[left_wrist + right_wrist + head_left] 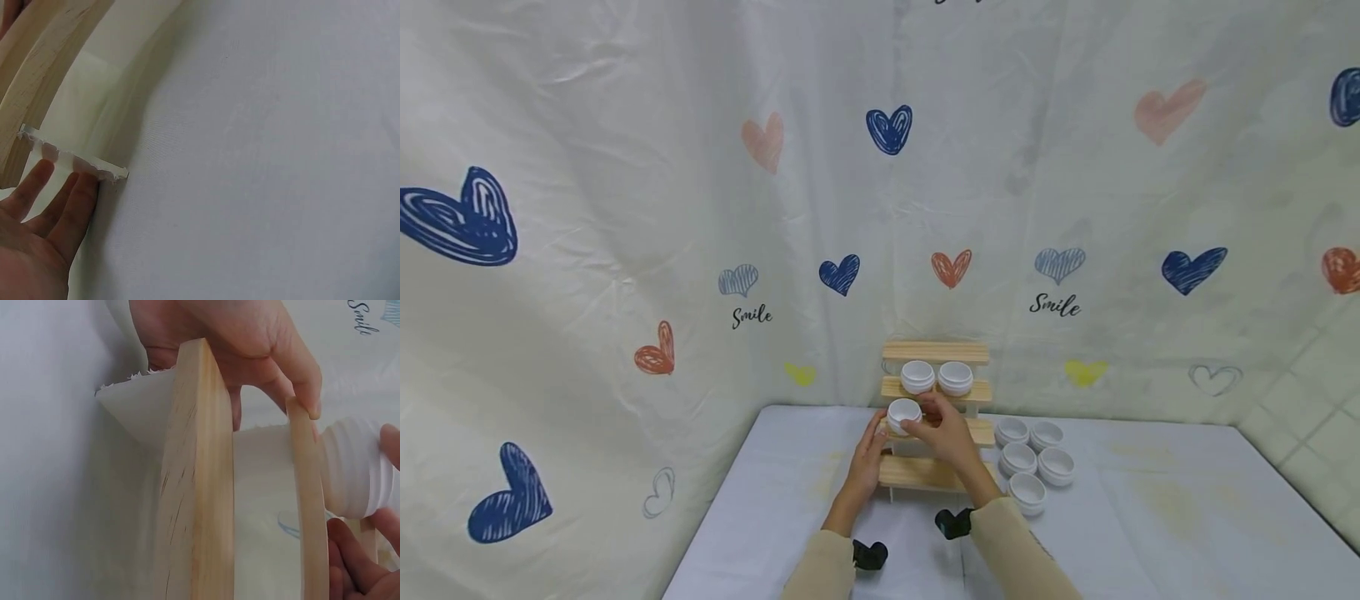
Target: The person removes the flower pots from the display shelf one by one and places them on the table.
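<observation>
A stepped wooden stand with white side supports stands on the table. Around a white ribbed cup at the left of its second step from the front, my right hand has thumb and fingers on opposite sides. In the right wrist view, the cup is against that step or very close to it. My left hand holds the stand's left end; in the left wrist view its fingers press the side support. Two more white cups sit one step higher.
Several white cups stand on the table just right of the stand. A heart-printed curtain hangs directly behind the table. The top step is close to that curtain. White cloth covers the table.
</observation>
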`<state>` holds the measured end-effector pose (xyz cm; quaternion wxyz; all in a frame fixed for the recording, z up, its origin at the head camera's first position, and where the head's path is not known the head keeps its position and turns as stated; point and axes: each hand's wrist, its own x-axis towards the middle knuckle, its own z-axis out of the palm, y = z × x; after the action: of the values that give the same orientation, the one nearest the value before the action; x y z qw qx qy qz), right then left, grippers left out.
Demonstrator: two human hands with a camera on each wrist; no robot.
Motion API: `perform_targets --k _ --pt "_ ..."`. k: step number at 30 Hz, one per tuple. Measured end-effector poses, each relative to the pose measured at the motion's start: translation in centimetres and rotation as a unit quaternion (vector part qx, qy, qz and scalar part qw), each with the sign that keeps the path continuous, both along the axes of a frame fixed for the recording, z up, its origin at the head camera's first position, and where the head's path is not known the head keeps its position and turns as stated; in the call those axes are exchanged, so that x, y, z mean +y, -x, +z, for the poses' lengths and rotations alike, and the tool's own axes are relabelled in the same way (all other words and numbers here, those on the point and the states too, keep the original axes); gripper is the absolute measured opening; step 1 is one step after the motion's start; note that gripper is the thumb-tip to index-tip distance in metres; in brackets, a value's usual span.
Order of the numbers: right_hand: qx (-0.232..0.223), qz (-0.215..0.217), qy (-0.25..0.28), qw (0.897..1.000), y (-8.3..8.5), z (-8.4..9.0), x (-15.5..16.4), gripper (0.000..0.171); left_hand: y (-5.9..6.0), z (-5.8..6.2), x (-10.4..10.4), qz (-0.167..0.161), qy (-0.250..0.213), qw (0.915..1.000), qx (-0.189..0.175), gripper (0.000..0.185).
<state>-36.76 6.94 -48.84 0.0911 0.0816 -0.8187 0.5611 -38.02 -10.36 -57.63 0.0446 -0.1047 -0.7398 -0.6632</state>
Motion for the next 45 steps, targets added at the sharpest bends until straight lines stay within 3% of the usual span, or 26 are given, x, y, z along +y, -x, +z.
perform_targets --k 18,30,45 --pt "0.012 -0.007 -0.011 1.000 0.2 -0.6 0.0 0.049 0.1 0.1 -0.2 -0.017 -0.003 0.9998 0.003 0.046" --pt "-0.008 -0.018 -0.008 1.000 -0.2 -0.7 0.7 0.056 0.2 -0.4 0.0 -0.008 -0.005 0.9999 0.006 0.049" --pt "0.013 -0.008 -0.031 0.999 -0.2 -0.9 0.9 0.057 0.2 -0.2 0.0 -0.010 0.001 0.9999 0.003 0.049"
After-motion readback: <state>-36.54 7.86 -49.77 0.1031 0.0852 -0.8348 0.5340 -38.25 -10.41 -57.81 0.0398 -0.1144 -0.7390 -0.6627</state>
